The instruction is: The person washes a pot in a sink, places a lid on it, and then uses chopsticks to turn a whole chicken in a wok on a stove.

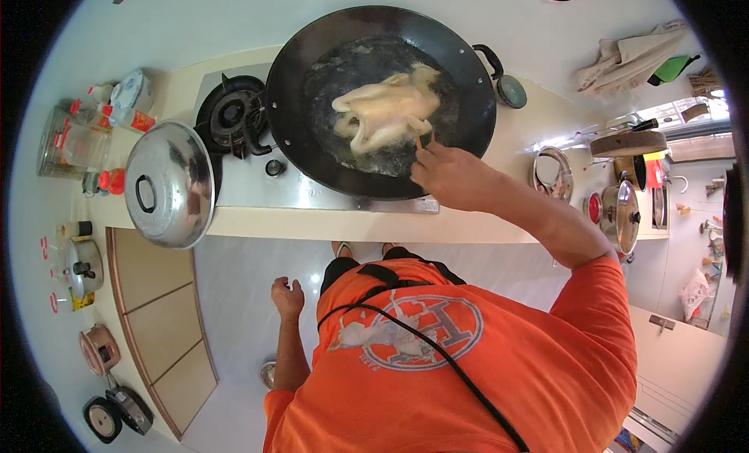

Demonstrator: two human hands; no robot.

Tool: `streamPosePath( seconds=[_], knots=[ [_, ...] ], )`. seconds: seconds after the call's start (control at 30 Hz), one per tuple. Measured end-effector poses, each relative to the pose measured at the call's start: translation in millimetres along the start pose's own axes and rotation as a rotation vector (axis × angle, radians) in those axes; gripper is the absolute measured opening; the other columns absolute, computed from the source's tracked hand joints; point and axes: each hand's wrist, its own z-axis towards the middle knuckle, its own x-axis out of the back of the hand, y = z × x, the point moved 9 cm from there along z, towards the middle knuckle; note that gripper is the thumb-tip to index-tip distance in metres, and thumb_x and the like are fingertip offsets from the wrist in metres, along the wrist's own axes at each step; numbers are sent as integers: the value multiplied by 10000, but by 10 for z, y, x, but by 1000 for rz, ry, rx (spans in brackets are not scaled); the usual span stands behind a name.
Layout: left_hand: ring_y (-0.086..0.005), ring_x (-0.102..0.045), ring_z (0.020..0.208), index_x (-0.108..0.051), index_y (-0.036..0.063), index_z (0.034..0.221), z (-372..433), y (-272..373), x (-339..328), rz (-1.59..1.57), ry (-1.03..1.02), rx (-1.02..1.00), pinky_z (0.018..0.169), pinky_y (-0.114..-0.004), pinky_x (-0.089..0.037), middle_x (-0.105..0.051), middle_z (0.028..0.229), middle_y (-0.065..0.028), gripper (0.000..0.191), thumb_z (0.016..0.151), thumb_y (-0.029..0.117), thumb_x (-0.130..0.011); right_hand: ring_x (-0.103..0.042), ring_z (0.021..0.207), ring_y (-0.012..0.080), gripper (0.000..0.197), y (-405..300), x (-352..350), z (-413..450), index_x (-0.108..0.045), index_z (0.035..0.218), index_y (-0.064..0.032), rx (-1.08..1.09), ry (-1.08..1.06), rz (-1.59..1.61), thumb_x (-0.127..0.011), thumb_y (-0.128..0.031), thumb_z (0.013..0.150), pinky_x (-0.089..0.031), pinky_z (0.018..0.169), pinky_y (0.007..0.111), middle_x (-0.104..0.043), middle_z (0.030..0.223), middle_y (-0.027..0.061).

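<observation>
A whole plucked bird, apparently a chicken, lies in shallow liquid inside a large dark wok. My right hand reaches over the wok's near right rim. Its fingers are closed around thin orange-brown sticks, whose tips meet the bird's near right end. Most of their length is hidden by the hand, so I cannot tell exactly what they are. My left hand hangs low beside my body, away from the counter, with its fingers loosely curled and nothing seen in it.
Left of the wok is a bare gas burner. A domed metal lid leans at the stove's left end, near several bottles. On the right are a metal bowl, a lidded pot and a round chopping board.
</observation>
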Motion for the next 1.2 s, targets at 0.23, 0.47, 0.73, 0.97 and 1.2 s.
streamPosePath(
  seconds=[0.23, 0.47, 0.73, 0.97, 1.2],
  knots=[
    [-374, -658, 856, -637, -75, 1010, 0, -23, -5, -37, -14, 39, 765, -448, -533, -671, 930, -246, 293, 809, 129, -701, -663, 789, 287, 178, -38, -344, 524, -673, 797, 4, 15, -92, -41, -627, -166, 811, -539, 767, 370, -663, 740, 142],
    [-349, -653, 797, -625, -61, 1004, -53, -118, -11, -74, 28, 18, 729, -437, -536, -663, 903, -224, 282, 808, 125, -707, -684, 742, 281, 144, 10, -501, 624, -706, 753, -13, 40, -235, -98, -614, -123, 738, -540, 694, 388, -678, 737, 128],
    [-338, -649, 786, -621, -45, 994, -44, -290, 1, -93, 59, 20, 729, -434, -532, -660, 925, -207, 267, 805, 119, -713, -701, 647, 316, 131, -96, -473, 804, -747, 714, -55, 155, -323, -207, -678, -164, 691, -533, 492, 517, -698, 681, 132],
    [-343, -651, 794, -624, -51, 980, 7, -419, 83, -73, 61, 41, 729, -434, -533, -660, 909, -210, 253, 802, 108, -708, -704, 653, 336, 132, 8, -408, 991, -759, 751, -88, 263, -502, -358, -688, -197, 724, -566, 517, 528, -697, 674, 129],
    [-320, -647, 688, -624, -52, 912, -58, -540, 139, -130, 167, 7, 671, -414, -535, -663, 806, -195, 217, 806, 120, -702, -724, 729, 340, 133, 311, -394, 1284, -755, 798, -103, 324, -675, -503, -698, -195, 721, -581, 538, 541, -716, 739, 134]
  ],
)
